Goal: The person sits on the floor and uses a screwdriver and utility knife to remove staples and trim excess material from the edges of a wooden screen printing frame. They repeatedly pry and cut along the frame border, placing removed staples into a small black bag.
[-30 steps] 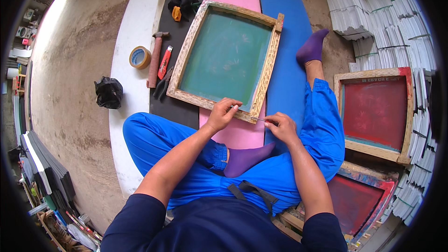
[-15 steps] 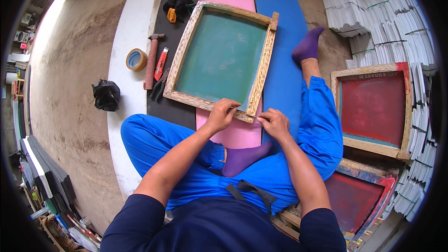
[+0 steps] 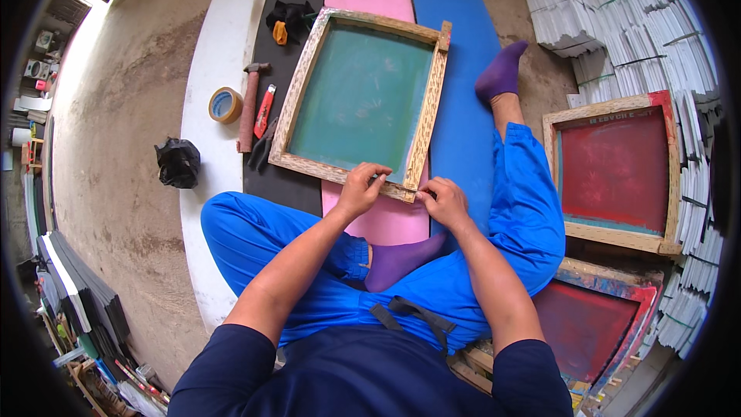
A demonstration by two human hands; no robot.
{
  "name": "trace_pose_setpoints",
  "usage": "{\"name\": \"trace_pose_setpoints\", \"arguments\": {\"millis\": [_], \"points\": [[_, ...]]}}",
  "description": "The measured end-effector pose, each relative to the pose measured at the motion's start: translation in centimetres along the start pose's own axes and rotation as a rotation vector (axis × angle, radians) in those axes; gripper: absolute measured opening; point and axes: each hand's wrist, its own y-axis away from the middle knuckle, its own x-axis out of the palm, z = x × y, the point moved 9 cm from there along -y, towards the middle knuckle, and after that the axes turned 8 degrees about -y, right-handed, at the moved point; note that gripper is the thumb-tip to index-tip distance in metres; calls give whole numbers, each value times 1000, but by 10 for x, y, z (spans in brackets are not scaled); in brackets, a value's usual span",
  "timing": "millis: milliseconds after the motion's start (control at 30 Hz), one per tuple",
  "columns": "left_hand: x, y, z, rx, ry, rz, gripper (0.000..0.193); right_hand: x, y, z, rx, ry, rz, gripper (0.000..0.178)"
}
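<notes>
A wooden-framed screen printing frame [image 3: 421, 123] with green mesh lies flat in front of me, its near right corner between my hands. My left hand [image 3: 363, 190] rests at the near rail, thumb and fingertips pinched together over its edge. Just right of the corner, my right hand [image 3: 445, 201] is also closed in a pinch. A thin dark line runs along the corner between the two sets of fingertips. It is too small to name, and I cannot tell whether both hands hold it.
Left of the frame lie a hammer [image 3: 248, 112], a red utility knife [image 3: 265, 111], a tape roll [image 3: 225, 105] and a black plastic bag [image 3: 177, 163]. A red-mesh screen frame [image 3: 551, 156] leans at the right, near stacked white sheets [image 3: 575, 27]. My legs flank the work.
My right hand has shifted slightly left, closer to the frame's corner. My left hand keeps its pinch at the near rail. The whole view has shifted a little.
</notes>
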Motion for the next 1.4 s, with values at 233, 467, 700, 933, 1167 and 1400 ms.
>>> {"name": "trace_pose_setpoints", "arguments": {"millis": [233,467,700,933,1167,1400], "points": [[-1,1,-1,23,39,-43,14,-9,4,27,-143,141,-82,12],[-3,3,17,-83,178,-48,19,12,17,79,-311,182,-60,16],[-1,1,13,-94,121,9,20,-42,17,33,-97,267,-182,16],[0,2,12,-92,150,-17,17,-17,6,35,-104,276,-137,16],[1,1,10,-43,108,-5,16,-11,4,29,-72,187,-115,18],[7,1,13,-91,112,67,18,-6,5,9,55,13,-91,20]]}}
